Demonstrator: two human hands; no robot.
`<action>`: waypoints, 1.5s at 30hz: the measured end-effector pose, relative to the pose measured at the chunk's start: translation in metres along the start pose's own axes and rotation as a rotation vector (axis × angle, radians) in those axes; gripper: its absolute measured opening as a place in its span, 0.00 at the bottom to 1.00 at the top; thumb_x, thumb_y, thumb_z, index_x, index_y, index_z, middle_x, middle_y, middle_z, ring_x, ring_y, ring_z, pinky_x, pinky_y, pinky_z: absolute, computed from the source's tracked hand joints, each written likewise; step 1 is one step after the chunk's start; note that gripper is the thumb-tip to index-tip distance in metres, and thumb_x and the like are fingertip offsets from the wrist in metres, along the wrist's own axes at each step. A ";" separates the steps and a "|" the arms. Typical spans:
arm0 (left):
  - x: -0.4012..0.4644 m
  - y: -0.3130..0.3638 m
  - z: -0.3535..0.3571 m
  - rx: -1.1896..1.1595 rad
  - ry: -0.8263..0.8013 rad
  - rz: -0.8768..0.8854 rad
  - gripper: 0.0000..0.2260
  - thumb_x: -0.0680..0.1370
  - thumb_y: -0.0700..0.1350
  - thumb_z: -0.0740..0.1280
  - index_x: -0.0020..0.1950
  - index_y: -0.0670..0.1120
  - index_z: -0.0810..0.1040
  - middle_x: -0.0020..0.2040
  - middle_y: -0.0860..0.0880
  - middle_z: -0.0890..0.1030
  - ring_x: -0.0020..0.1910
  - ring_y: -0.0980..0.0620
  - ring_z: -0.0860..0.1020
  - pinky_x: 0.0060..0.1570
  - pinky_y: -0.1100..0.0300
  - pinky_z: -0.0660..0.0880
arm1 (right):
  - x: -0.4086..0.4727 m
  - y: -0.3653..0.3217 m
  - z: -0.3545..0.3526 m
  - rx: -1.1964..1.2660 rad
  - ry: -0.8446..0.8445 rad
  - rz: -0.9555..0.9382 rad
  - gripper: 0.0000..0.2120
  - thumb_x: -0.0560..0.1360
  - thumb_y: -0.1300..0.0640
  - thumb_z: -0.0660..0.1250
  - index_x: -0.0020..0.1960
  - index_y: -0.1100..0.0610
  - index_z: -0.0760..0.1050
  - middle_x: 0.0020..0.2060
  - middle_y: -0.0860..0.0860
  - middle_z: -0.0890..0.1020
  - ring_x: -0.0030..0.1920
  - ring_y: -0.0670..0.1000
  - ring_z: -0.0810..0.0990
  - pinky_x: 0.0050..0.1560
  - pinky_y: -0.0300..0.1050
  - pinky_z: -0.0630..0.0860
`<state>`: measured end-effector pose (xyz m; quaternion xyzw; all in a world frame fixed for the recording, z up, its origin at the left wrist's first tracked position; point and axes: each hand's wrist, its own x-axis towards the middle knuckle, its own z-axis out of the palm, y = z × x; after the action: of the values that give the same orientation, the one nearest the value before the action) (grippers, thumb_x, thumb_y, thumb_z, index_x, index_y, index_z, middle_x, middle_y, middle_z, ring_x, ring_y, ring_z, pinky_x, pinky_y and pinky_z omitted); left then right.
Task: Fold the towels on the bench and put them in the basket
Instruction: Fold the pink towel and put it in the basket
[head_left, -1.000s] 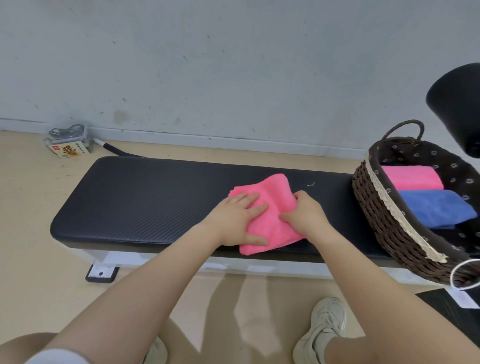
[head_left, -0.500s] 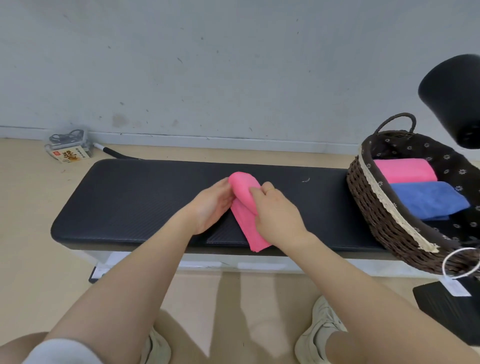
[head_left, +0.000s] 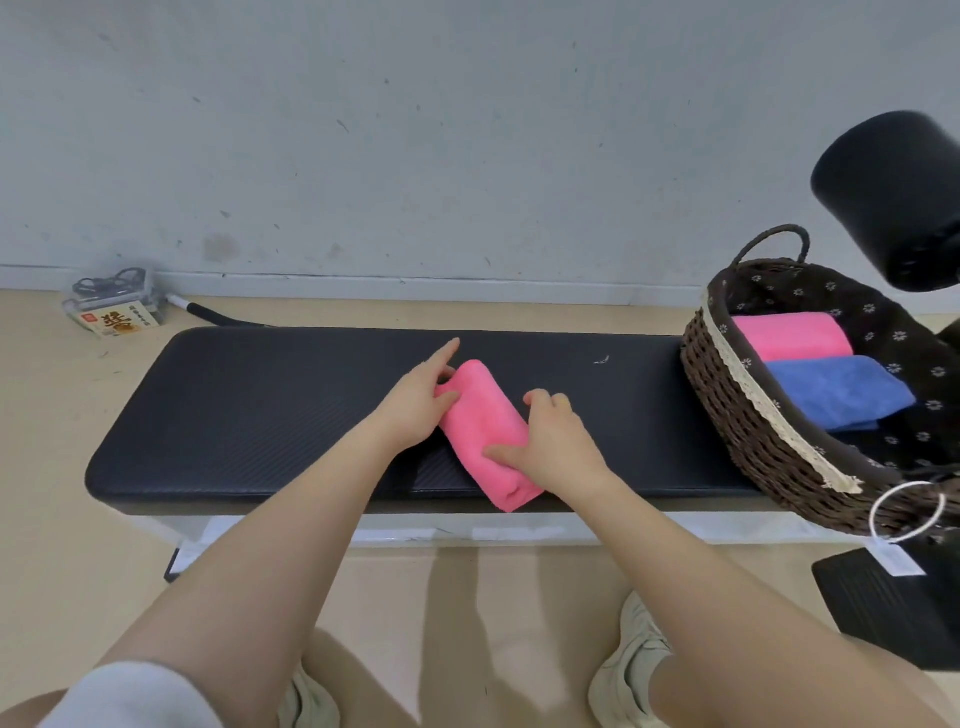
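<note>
A pink towel (head_left: 480, 421), folded into a narrow roll, lies slanted on the black padded bench (head_left: 260, 410) near its front edge. My left hand (head_left: 415, 408) presses against the roll's far left side, fingers partly spread. My right hand (head_left: 556, 441) grips the near right part, thumb on top. At the bench's right end stands a dark wicker basket (head_left: 748, 431) with a flowered lining. Inside it lie a folded pink towel (head_left: 789, 335) and a folded blue towel (head_left: 836, 389).
A black padded roller (head_left: 893, 197) juts in at the upper right. A black footplate (head_left: 893, 608) and a white ring with a tag (head_left: 906, 512) sit below the basket. A small box with cables (head_left: 114, 312) lies on the floor by the wall. My shoes (head_left: 628, 670) stand in front of the bench.
The pink towel went from a flat fold to a narrow roll lying on the bench. Both hands moved apart along it, the right toward the near end.
</note>
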<state>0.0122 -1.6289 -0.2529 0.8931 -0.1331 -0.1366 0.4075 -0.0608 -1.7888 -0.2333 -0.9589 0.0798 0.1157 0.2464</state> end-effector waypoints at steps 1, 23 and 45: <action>0.000 -0.002 0.001 0.062 0.006 0.051 0.29 0.79 0.37 0.57 0.76 0.54 0.51 0.71 0.46 0.65 0.69 0.48 0.65 0.67 0.58 0.62 | 0.002 0.002 0.003 -0.020 -0.033 0.028 0.30 0.69 0.43 0.70 0.62 0.58 0.67 0.58 0.54 0.71 0.59 0.56 0.72 0.55 0.50 0.74; -0.026 0.090 0.012 0.227 -0.225 0.223 0.10 0.69 0.41 0.69 0.48 0.50 0.74 0.44 0.54 0.77 0.43 0.54 0.75 0.38 0.65 0.70 | -0.036 0.057 -0.098 -0.185 -0.021 -0.075 0.10 0.62 0.54 0.71 0.42 0.56 0.75 0.39 0.49 0.75 0.44 0.54 0.77 0.43 0.50 0.78; 0.038 0.290 0.152 0.344 -0.440 0.274 0.15 0.72 0.52 0.70 0.53 0.49 0.68 0.37 0.55 0.70 0.42 0.50 0.70 0.38 0.58 0.64 | -0.053 0.222 -0.253 0.007 -0.031 0.484 0.22 0.77 0.56 0.64 0.68 0.61 0.64 0.60 0.58 0.72 0.56 0.58 0.75 0.45 0.47 0.76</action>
<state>-0.0426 -1.9307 -0.1323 0.8716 -0.3585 -0.2458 0.2265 -0.1121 -2.1001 -0.1044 -0.9091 0.3041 0.1857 0.2159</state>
